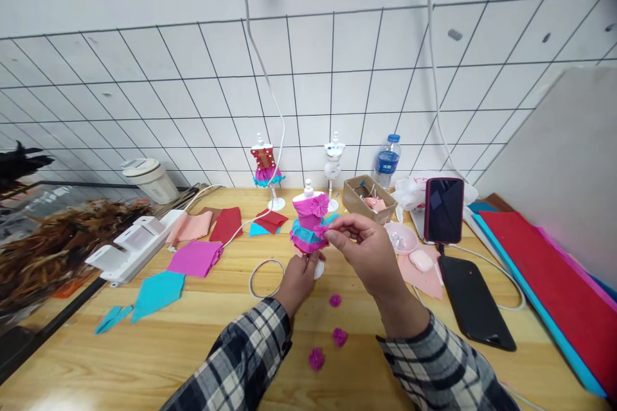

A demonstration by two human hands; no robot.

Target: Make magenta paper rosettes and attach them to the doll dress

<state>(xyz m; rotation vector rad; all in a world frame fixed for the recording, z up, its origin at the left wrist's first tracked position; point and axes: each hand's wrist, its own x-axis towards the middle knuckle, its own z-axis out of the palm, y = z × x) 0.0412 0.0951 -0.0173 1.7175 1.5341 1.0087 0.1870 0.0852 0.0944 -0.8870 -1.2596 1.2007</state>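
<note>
A small white dress form [308,209] wears a magenta top with a large flower at the chest and a ruffled blue and magenta skirt [304,236]. Below the skirt, my left hand [299,277] is closed round the form's stand, whose white base partly shows beside it. My right hand [369,250] pinches a small magenta flower [320,231] against the skirt's right side; whether it is fixed there I cannot tell. Three loose magenta flowers lie on the table in front: one flower [335,300] nearest the form, a second flower [340,337], and a third flower [316,358].
Behind stand a dressed form [264,164] and a white form [332,164]. A cardboard box [369,196], bottle [387,164], pink bowl [402,237], phone [444,210] and black device [477,302] are on the right. Folded paper [195,258], a white rack [137,247] and feathers [67,244] lie left.
</note>
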